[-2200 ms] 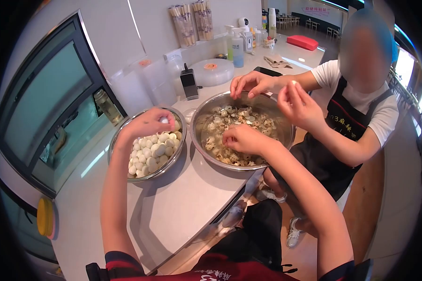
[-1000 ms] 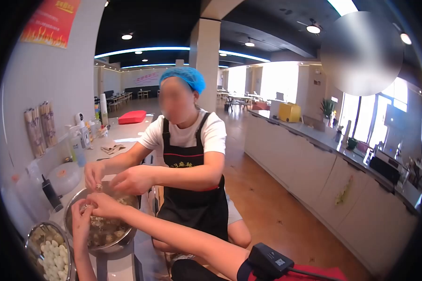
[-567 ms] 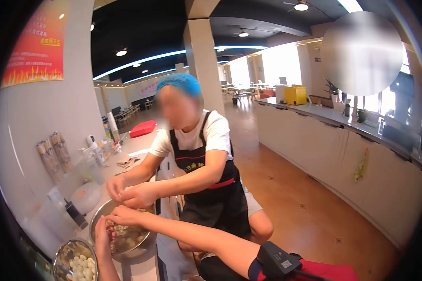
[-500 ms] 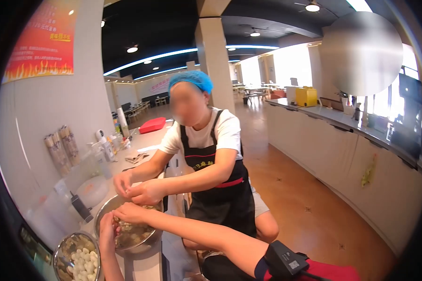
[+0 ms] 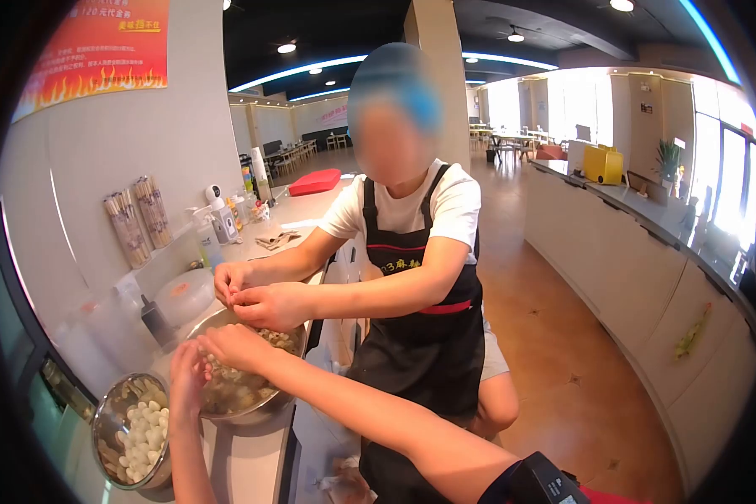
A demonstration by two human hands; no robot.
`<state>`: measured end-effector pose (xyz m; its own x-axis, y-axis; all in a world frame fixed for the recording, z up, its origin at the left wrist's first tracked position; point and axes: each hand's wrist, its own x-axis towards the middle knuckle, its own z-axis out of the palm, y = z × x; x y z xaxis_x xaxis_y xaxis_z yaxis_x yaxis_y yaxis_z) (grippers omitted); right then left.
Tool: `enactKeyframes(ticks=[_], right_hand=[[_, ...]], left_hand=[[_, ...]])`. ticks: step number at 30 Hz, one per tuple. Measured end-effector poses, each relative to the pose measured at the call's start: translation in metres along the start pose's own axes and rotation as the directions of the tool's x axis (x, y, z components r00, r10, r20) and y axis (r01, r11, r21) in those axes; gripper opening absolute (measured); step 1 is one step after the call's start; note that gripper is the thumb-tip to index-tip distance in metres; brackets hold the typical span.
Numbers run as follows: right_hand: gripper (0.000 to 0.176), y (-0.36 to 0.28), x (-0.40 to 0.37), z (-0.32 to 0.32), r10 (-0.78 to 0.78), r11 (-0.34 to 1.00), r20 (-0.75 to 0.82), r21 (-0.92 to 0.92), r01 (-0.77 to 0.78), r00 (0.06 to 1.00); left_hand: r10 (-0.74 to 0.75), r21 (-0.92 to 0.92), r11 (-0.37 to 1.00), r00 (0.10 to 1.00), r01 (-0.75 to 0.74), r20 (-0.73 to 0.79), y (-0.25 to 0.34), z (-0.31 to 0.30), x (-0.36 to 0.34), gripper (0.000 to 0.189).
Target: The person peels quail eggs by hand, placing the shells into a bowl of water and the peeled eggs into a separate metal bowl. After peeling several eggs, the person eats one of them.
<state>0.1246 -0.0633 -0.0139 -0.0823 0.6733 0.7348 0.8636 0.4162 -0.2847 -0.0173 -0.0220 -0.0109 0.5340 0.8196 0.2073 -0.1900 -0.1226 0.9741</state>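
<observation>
My left hand (image 5: 190, 370) is over the left rim of a large metal bowl (image 5: 262, 413), its fingers curled inward. Close beside it, my right hand (image 5: 237, 346) bends down with its fingertips pinched together. Whatever my fingers hold is too small and hidden to make out. Wet bits like broken speckled shells and cloudy liquid (image 5: 233, 386) fill the large bowl. To the left, a smaller metal bowl (image 5: 102, 428) contains several small white peeled eggs (image 5: 145, 433). A co-worker's two hands (image 5: 265, 301) meet above the far side of the large bowl, fingertips together.
The co-worker (image 5: 424, 244) in a black apron sits across the counter corner. Behind the bowls stand a translucent round container (image 5: 186, 294), bottles (image 5: 218, 218) and bundled chopsticks (image 5: 126, 231). A red tray (image 5: 315, 181) lies farther back. A long cabinet (image 5: 613, 260) runs along the right.
The view has turned, so the scene sits farther right and higher. My hands stay close together at the large bowl, and the co-worker's hands stay above it.
</observation>
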Motion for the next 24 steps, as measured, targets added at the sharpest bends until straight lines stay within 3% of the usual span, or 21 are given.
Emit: enactKeyframes(ticks=[6,9,11,12,17,19,21,23,24], right_hand=[[0.030,-0.002,0.003,0.000,-0.086,0.994,-0.074,0.062,0.091,0.994],[0.029,-0.006,-0.002,-0.004,0.011,0.985,-0.075,0.171,0.002,0.997],[0.030,-0.002,-0.005,-0.006,0.003,0.994,0.041,0.106,-0.007,0.999],[0.034,0.000,-0.006,-0.006,0.034,0.995,0.166,0.085,-0.049,0.985],[0.040,-0.009,-0.006,-0.011,0.057,0.960,0.167,0.260,-0.100,0.984],[0.042,-0.008,-0.006,-0.010,0.041,0.969,0.047,0.242,-0.051,0.998],[0.045,-0.004,-0.002,-0.009,0.041,0.941,0.040,0.333,-0.052,0.998],[0.043,-0.010,-0.004,-0.017,0.049,0.933,0.040,0.356,-0.060,0.998],[0.037,-0.005,-0.005,-0.009,-0.039,0.968,-0.027,0.247,0.044,0.999]], left_hand=[[0.026,-0.052,0.998,1.000,-0.025,0.013,0.011,0.004,-0.006,0.018],[0.083,-0.104,0.991,0.995,-0.088,-0.052,0.005,0.000,-0.007,0.017],[0.155,-0.201,0.963,0.979,-0.180,-0.135,0.002,-0.006,0.002,0.016],[0.122,-0.211,0.966,0.985,-0.146,-0.123,0.001,-0.008,0.002,0.016],[0.088,-0.148,0.985,0.996,-0.090,-0.018,0.004,-0.005,-0.003,0.020],[0.103,-0.168,0.980,0.994,-0.105,-0.025,0.005,-0.003,-0.003,0.025],[0.067,-0.189,0.980,0.998,-0.069,-0.015,0.007,-0.004,-0.001,0.028],[0.124,-0.195,0.972,0.992,-0.129,-0.034,0.003,-0.005,-0.001,0.027],[0.115,-0.164,0.980,0.993,-0.112,0.012,0.005,-0.005,-0.002,0.026]])
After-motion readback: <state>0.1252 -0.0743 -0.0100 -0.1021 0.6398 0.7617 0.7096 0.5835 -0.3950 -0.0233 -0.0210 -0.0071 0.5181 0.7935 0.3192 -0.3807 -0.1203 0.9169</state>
